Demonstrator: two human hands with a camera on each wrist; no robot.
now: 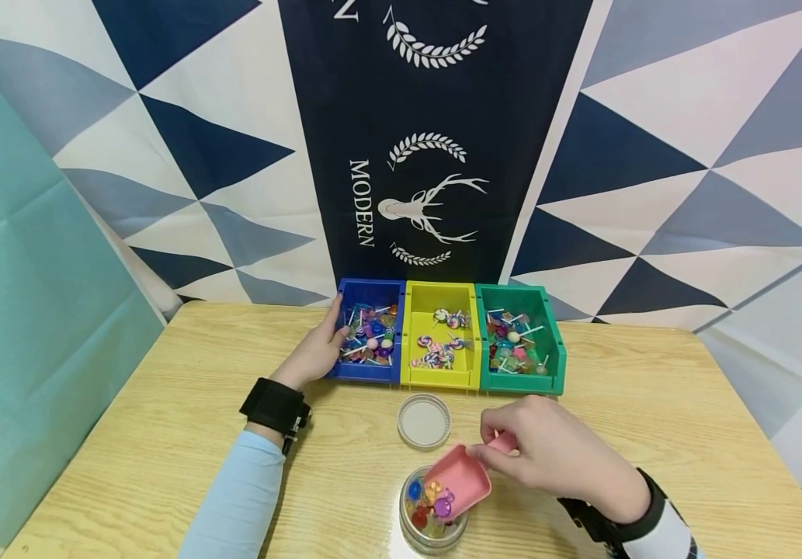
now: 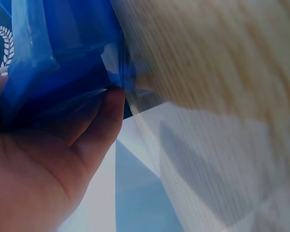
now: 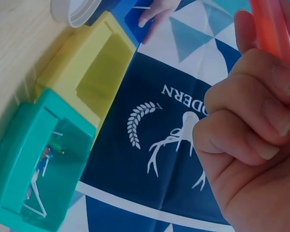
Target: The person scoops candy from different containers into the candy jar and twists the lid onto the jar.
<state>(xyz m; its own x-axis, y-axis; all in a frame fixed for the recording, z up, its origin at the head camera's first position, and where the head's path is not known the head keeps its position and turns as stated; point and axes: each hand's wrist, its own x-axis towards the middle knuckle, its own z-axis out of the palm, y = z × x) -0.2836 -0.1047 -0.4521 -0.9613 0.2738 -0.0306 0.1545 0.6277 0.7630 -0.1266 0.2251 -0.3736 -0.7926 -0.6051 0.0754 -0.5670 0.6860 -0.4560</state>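
Note:
My right hand [image 1: 547, 446] grips the handle of a pink scoop [image 1: 466, 475], tipped over the mouth of a glass jar [image 1: 434, 547]. Colourful beads or candies [image 1: 428, 508] lie in the jar and at the scoop's lip. In the right wrist view the fingers curl round the pink handle [image 3: 270, 29]. My left hand [image 1: 317, 349] holds the left wall of the blue bin [image 1: 373, 290], thumb over the rim. The left wrist view shows that hand [image 2: 43, 174] against the bin's blue side [image 2: 77, 72]. Small candies and lollipops [image 1: 373, 330] fill the blue bin.
A yellow bin [image 1: 442, 295] with several lollipops and a green bin [image 1: 557, 341] with mixed candies stand right of the blue one. A round lid [image 1: 424, 421] lies between bins and jar. Patterned cloth [image 1: 435, 101] hangs behind the wooden table [image 1: 191, 404].

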